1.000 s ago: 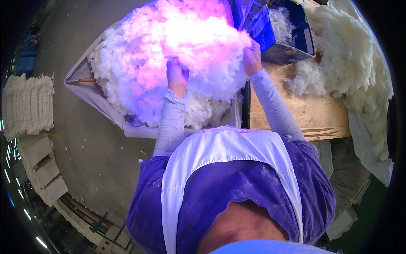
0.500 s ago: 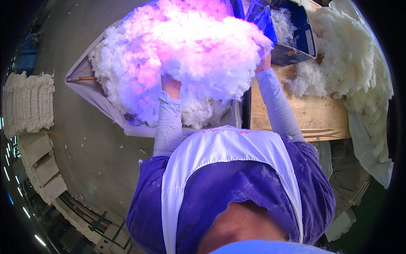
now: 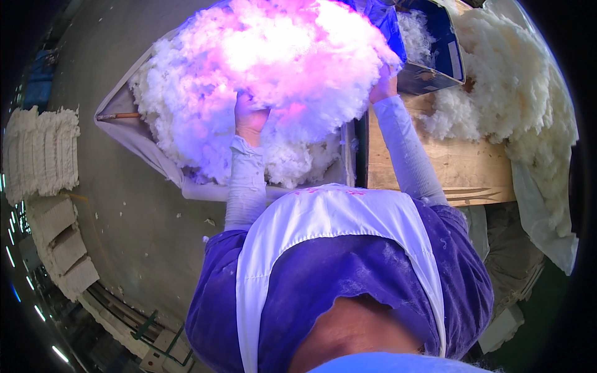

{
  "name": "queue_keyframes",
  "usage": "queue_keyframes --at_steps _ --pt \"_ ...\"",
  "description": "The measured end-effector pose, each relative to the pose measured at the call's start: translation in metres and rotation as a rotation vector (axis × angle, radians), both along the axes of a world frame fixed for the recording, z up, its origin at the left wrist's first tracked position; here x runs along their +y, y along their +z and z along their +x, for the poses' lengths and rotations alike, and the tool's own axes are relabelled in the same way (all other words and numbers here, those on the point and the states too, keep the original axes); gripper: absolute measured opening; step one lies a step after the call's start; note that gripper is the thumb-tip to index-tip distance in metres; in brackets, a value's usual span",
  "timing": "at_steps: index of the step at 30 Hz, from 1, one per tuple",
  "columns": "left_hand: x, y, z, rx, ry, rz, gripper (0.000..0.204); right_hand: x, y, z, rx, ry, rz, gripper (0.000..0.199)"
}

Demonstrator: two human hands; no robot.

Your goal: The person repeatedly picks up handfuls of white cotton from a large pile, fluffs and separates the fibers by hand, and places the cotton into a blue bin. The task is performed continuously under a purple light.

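Left hand [image 3: 250, 118]: grip hidden, can't tell
Right hand [image 3: 384, 86]: grasps fluff [image 3: 311, 102], nearer right edge of bin [image 3: 211, 194]
Fluff: ahead, long left-to-right

Pink-violet glare bleaches white fluff [image 3: 292, 68]; dark rim, bent edges.

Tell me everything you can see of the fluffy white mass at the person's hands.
The fluffy white mass is a loose, lumpy heap of what looks like soft fibre, with wispy, uneven edges and no distinct parts. Light tints it pink and violet, washing out its upper middle. It spreads broadly over a pale cloth-sided container. The left hand touches its near side, fingers partly hidden; the right hand is at its right edge, near the blue box. Whether it touches that box is unclear.
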State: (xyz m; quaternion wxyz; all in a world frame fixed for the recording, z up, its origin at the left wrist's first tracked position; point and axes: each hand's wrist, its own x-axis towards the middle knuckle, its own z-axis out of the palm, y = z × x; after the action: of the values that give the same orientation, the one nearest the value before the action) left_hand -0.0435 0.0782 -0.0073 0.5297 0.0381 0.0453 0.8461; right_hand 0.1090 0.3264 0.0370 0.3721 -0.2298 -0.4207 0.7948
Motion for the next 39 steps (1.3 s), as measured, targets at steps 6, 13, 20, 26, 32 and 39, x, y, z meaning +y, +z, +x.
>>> queue_keyframes --at_steps 6,13,20,26,32,39 --pt "0.001 0.022 0.015 -0.028 0.117 0.067 0.021 0.009 -0.007 0.003 0.120 0.114 -0.191 0.035" --pt "0.012 0.020 0.056 -0.440 -0.048 -0.085 0.024 0.009 -0.047 -0.006 0.030 0.311 -0.202 0.041" --pt "0.020 0.014 0.046 -0.080 0.094 -0.312 0.025 -0.009 -0.078 -0.018 0.150 0.673 -0.328 0.048" --pt "0.036 0.011 0.050 0.195 0.137 -0.487 0.026 -0.041 -0.054 -0.017 0.199 0.865 -0.252 0.040" --pt "0.052 0.008 0.066 0.370 0.138 -0.570 0.028 -0.049 -0.032 0.002 0.281 0.946 -0.718 0.030" --pt "0.047 -0.006 0.048 0.256 0.409 -0.591 0.031 -0.018 0.003 -0.017 -0.196 0.239 0.461 0.026"
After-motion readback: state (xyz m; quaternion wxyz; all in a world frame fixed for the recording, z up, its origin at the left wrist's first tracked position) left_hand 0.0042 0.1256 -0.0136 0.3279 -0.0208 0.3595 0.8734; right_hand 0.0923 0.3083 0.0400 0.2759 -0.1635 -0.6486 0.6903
